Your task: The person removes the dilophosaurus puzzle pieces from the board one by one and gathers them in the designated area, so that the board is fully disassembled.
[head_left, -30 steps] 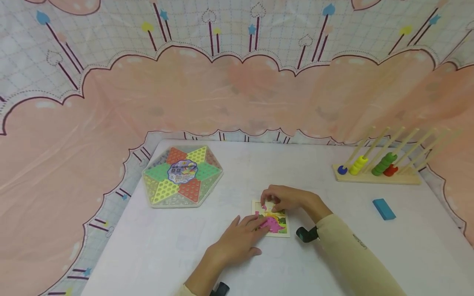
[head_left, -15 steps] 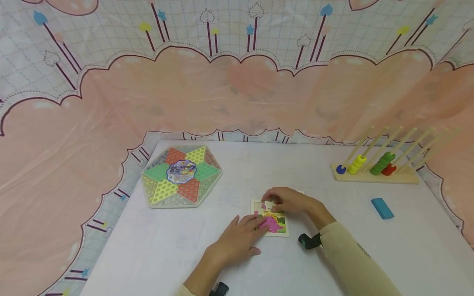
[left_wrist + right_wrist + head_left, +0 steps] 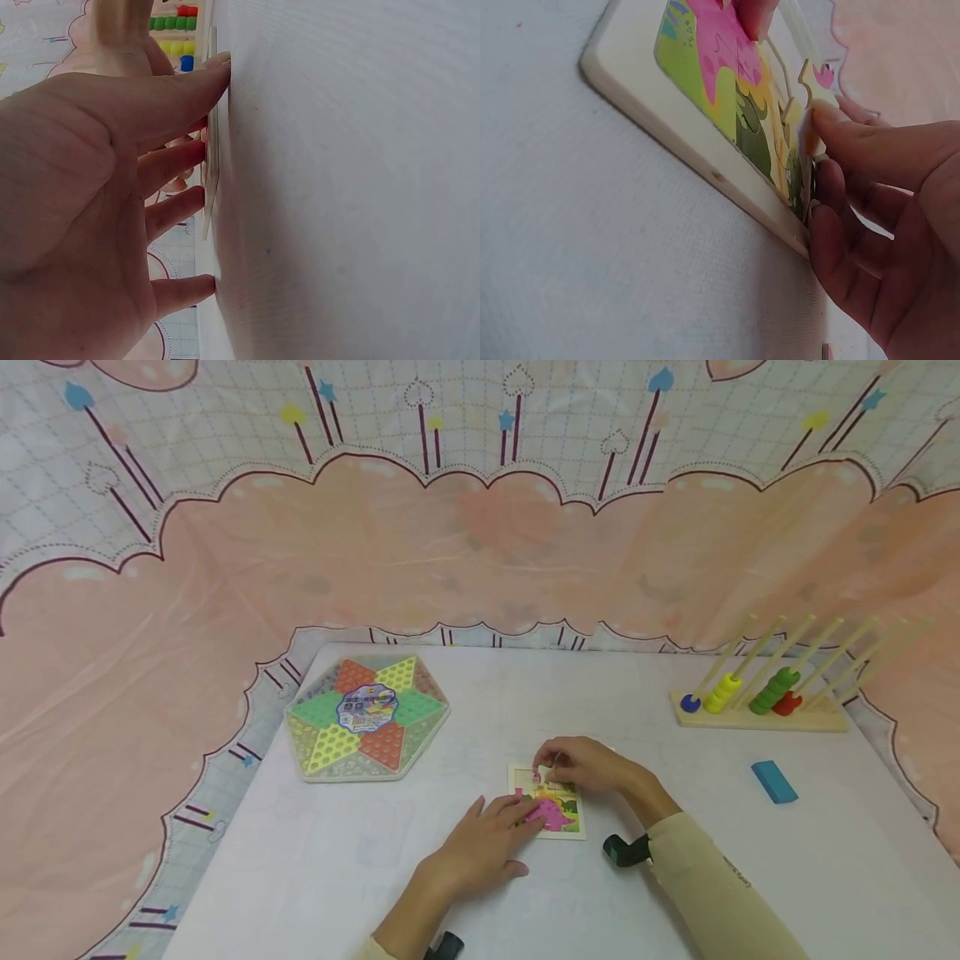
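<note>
A small wooden jigsaw puzzle (image 3: 557,820) with a pink dinosaur picture lies in its pale frame on the table. My left hand (image 3: 487,847) has its fingers spread, the tips resting on the puzzle's left side. In the left wrist view, the left thumb (image 3: 172,97) reaches to the board's near edge. Over the puzzle's upper right, my right hand (image 3: 581,764) pinches a puzzle piece (image 3: 821,82) with a pink patch between thumb and fingers. That piece stands tilted up from the board in the right wrist view, and its lower part is hidden by the fingers.
A hexagonal Chinese checkers board (image 3: 367,718) lies at the back left. At the back right stands a wooden rack (image 3: 761,720) with upright rods and coloured beads. A blue block (image 3: 776,782) lies in front of it. A patterned cloth (image 3: 480,552) hangs behind the table.
The right hand, still pinching the piece, has shifted slightly and the piece now looks more tilted up. The left hand stays in place on the puzzle.
</note>
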### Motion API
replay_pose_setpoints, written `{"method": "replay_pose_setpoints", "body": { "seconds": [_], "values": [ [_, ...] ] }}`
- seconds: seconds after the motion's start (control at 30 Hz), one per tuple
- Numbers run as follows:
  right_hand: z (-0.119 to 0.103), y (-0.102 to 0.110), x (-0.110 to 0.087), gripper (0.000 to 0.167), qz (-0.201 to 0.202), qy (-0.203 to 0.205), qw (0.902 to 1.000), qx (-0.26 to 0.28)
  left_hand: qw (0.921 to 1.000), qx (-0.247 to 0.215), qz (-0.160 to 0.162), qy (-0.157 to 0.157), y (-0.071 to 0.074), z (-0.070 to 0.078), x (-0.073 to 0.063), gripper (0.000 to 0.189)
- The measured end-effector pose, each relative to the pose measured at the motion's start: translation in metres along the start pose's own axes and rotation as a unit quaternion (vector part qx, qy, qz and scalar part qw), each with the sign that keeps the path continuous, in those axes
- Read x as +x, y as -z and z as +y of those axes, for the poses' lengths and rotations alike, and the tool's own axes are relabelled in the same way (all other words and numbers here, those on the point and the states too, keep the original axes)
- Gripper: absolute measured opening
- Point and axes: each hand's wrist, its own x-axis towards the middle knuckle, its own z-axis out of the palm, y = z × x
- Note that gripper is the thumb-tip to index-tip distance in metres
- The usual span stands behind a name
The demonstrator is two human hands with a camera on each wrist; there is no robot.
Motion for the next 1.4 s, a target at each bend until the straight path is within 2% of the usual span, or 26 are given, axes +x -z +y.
{"method": "replay_pose_setpoints", "body": {
  "seconds": [0.27,0.67,0.97,1.17,1.4],
  "values": [
    [0.001,0.002,0.004,0.011,-0.003,-0.014,0.9999,0.008,1.0,-0.008,0.001,-0.001,0.0,-0.001,0.0,0.068],
    [0.002,0.004,0.003,0.01,-0.02,-0.018,0.9994,0.021,1.0,-0.008,-0.002,0.003,0.001,0.0,0.0,0.067],
    [0.003,0.003,0.005,0.012,-0.015,-0.025,0.9994,0.019,0.9999,-0.011,0.001,0.004,0.003,0.001,-0.001,0.066],
    [0.003,0.006,0.008,0.015,-0.037,-0.039,0.9981,0.031,0.9999,-0.012,0.0,0.004,0.002,0.0,-0.001,0.066],
    [0.002,0.007,0.011,0.013,-0.054,-0.036,0.9979,0.003,0.9999,-0.009,0.004,0.001,0.0,0.0,0.001,0.065]
  ]
}}
